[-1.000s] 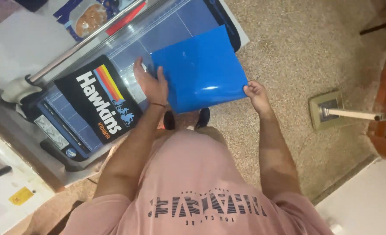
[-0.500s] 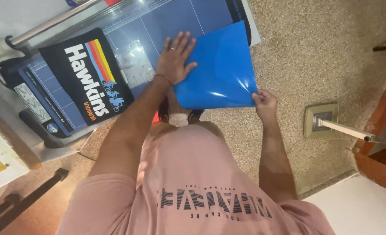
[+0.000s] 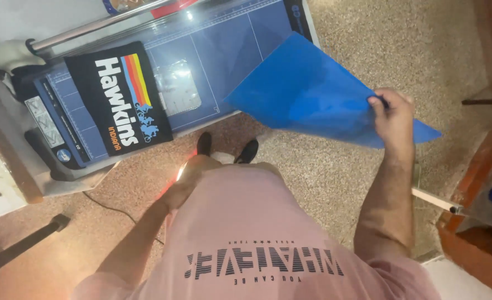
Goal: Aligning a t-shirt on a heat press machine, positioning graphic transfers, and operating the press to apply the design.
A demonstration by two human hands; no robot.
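The right hand (image 3: pixel 393 119) pinches the blue sheet (image 3: pixel 307 94) by its edge, fingers closed on it, holding it tilted above the floor at 3 o'clock of the cutting mat (image 3: pixel 212 66). The left hand (image 3: pixel 174 194) hangs low beside the thigh, blurred; I cannot tell how open its fingers are.

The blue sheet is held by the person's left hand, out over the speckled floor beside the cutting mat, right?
Not quite: the right hand grips the blue sheet, its fingers pinching the sheet's near edge. The left hand hangs low by the person's side and holds nothing. The head view shows this. The rest stands: the sheet hangs over the speckled floor beside the cutting mat.
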